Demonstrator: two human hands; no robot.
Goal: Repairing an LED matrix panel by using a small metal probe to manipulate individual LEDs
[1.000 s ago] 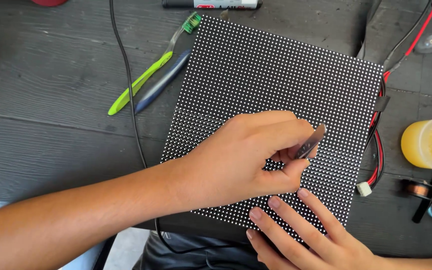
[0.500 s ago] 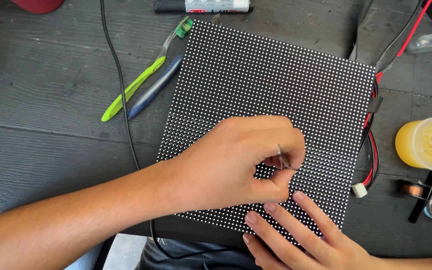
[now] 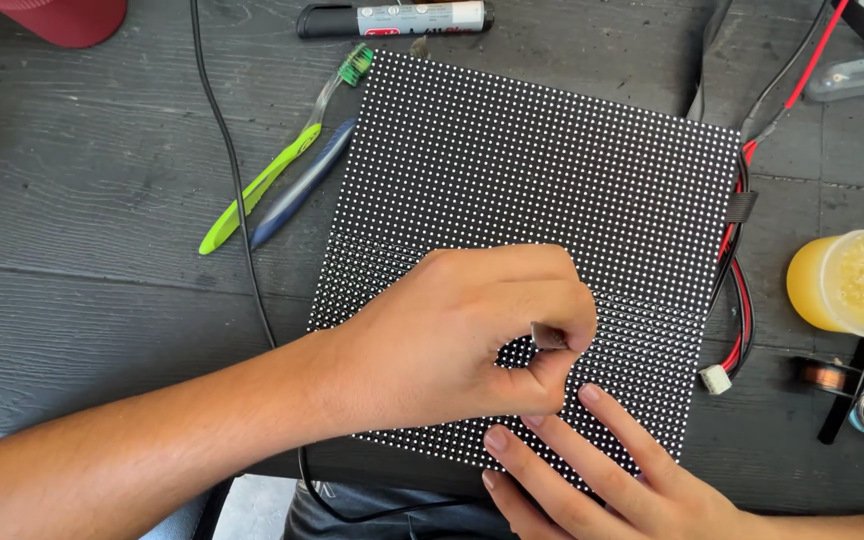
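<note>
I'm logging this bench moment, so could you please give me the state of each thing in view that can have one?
LED matrix panel: flat on the table, unlit.
Left hand: pinching a small metal tool against the panel.
Right hand: open, fingers flat on the panel's lower edge.
Black marker: capped, lying flat.
Toothbrush: lying flat beside a blue pen.
Yellow flux jar: lid off.
White connector: unplugged.

left hand (image 3: 452,340) curled, thumb + index pinched, prob. gripping sth small; right hand (image 3: 602,475) flat, fingers spread.
</note>
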